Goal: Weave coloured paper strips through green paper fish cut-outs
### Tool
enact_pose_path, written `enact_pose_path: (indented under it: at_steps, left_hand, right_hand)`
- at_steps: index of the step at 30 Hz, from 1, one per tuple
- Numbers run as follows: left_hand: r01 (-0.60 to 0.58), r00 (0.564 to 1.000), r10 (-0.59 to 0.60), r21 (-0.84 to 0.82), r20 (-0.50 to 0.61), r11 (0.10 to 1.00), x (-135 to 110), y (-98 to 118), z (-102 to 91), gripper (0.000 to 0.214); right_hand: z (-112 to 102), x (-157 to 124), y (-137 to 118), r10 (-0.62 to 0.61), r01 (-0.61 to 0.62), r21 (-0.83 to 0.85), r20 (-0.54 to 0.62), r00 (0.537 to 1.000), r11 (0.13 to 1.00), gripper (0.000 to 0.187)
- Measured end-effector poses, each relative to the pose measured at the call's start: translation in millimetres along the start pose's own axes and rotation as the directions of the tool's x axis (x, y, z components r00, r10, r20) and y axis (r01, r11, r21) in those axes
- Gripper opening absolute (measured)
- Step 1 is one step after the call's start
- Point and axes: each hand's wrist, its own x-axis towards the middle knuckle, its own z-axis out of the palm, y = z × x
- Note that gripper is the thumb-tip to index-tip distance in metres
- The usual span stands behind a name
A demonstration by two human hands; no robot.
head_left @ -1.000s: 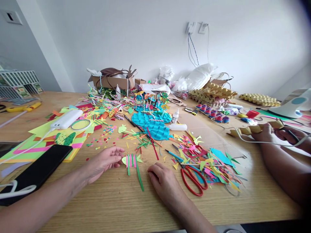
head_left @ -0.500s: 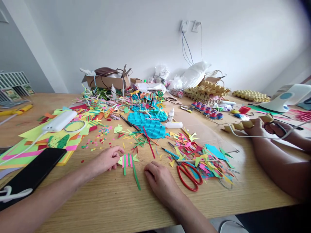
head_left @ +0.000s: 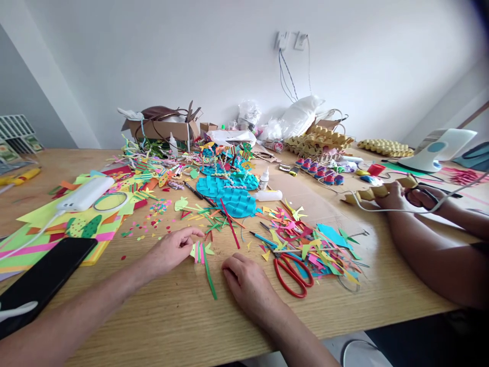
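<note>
A pale green paper fish (head_left: 198,253) with pink and green stripes lies flat on the table. At its head end is my left hand (head_left: 173,250), index finger stretched out over the fish and the other fingers curled; part of the head is hidden. A long green paper strip (head_left: 210,278) crosses the fish near its tail and runs toward me. My right hand (head_left: 246,283) rests on the table right of the strip, fingers curled under, with nothing visible in them. Beside it lie red-handled scissors (head_left: 293,275), the blades partly among paper scraps.
Colourful paper scraps (head_left: 313,250) are heaped at the right, blue corrugated card (head_left: 229,196) in the middle. A glue bottle (head_left: 264,179) stands behind. At left lie a black phone (head_left: 49,278) and a white power bank (head_left: 86,193). Another person's hands (head_left: 397,199) hold an egg-carton strip (head_left: 376,192).
My left hand has moved slightly right over the fish, its index finger straightening. A short green strip end no longer sticks out below the fish. The view has shifted slightly.
</note>
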Motion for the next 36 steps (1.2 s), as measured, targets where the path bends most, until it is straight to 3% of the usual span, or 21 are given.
enact_pose_path:
  at_steps: [9, 15, 18, 20, 22, 24, 25, 28, 36]
  left_hand:
    - [-0.084, 0.995, 0.083, -0.012, -0.054, 0.996, 3, 15, -7.4, 0.035]
    - [-0.190, 0.977, 0.160, -0.235, -0.140, 0.953, -14, 25, -22.6, 0.029]
    - [-0.208, 0.974, 0.166, -0.320, -0.155, 0.924, -23, 20, -24.0, 0.028]
    - [-0.228, 0.971, 0.182, -0.370, -0.155, 0.901, -27, 16, -22.1, 0.029]
    - [-0.254, 0.965, 0.199, -0.412, -0.171, 0.875, -29, 12, -19.0, 0.029]
    - [-0.276, 0.959, 0.214, -0.440, -0.187, 0.855, -30, 11, -15.7, 0.029]
    - [-0.283, 0.957, 0.218, -0.449, -0.192, 0.847, -30, 10, -14.2, 0.028]
    - [-0.290, 0.955, 0.225, -0.468, -0.192, 0.834, -29, 6, -11.1, 0.028]
    - [-0.281, 0.958, 0.223, -0.423, -0.181, 0.862, -33, -3, -11.7, 0.026]
  right_hand:
    - [0, 0, -1, 0.002, -0.002, 0.027, -0.011, 1.000, 1.000, 0.019]
    - [2, 1, 5, 0.065, -0.027, 0.272, -0.131, 0.989, 0.962, 0.019]
    - [-2, 4, 8, 0.191, -0.094, 0.536, -0.129, 0.973, 0.839, 0.015]
    - [-9, 4, 8, 0.245, -0.135, 0.747, -0.038, 0.969, 0.651, 0.012]
    - [-16, 3, 4, 0.239, -0.162, 0.902, 0.068, 0.969, 0.399, 0.018]
    - [-21, 1, -1, 0.202, -0.178, 0.964, 0.138, 0.970, 0.199, 0.023]
    - [-22, 0, -5, 0.186, -0.183, 0.972, 0.155, 0.970, 0.144, 0.023]
    - [-23, 1, -14, 0.139, -0.200, 0.975, 0.185, 0.973, 0.101, 0.017]
    - [-21, 13, -25, 0.123, -0.242, 0.962, 0.227, 0.966, 0.129, 0.012]
